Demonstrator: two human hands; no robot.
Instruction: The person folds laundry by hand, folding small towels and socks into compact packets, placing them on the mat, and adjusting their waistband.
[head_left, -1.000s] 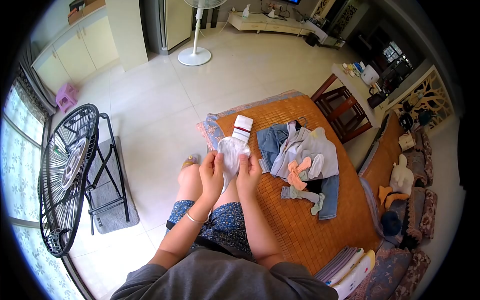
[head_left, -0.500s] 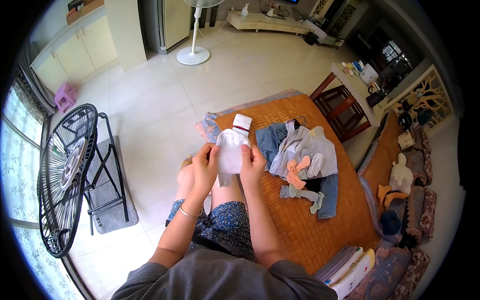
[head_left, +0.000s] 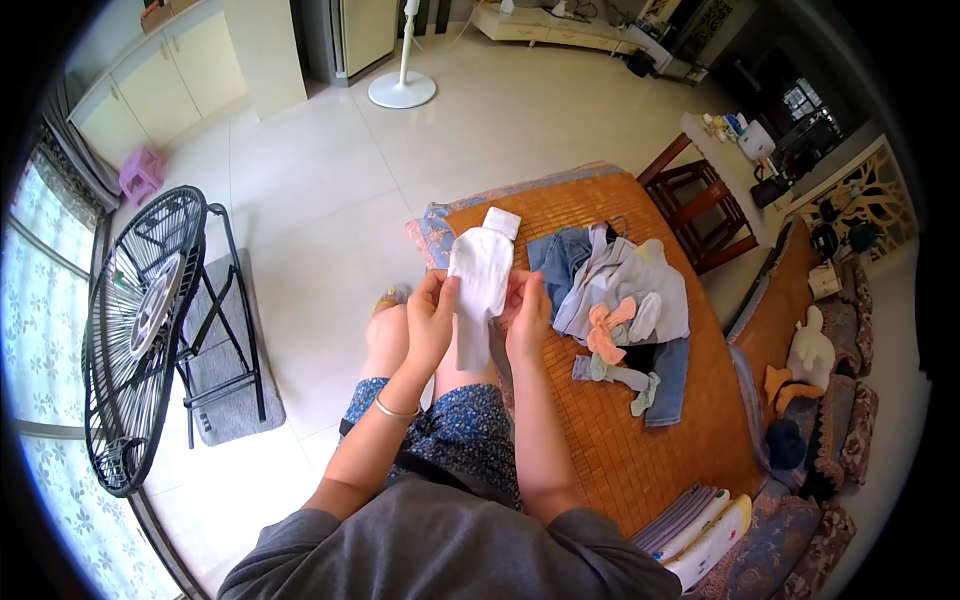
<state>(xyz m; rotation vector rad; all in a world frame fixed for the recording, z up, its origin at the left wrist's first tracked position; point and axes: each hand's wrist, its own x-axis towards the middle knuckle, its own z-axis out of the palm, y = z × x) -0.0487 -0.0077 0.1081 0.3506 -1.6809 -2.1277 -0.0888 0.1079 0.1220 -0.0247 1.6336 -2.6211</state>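
A white sock (head_left: 481,262) hangs between my hands above my lap, its narrower grey-white part dangling below my fingers. My left hand (head_left: 432,318) pinches its left edge, thumb on top. At the opposite edge my right hand (head_left: 527,312) has its fingers curled closed on the fabric. Just beyond the sock, a small folded white piece of cloth (head_left: 502,222) shows, partly covered. To the right lies a heap with a light grey garment (head_left: 640,290), blue jeans (head_left: 668,385), peach socks (head_left: 606,330) and a pale green sock (head_left: 645,395).
The heap rests on a brown woven mat (head_left: 600,460). Folded fabrics (head_left: 690,530) are stacked at its near right. A plush toy (head_left: 810,350) sits on the sofa. On the left stands a black round-backed folding chair (head_left: 150,320); a white fan base (head_left: 402,90) is ahead.
The sock has been turned and stretched longer between my hands, with its lower part now hanging down. My right fingers have curled in more. The view has shifted slightly.
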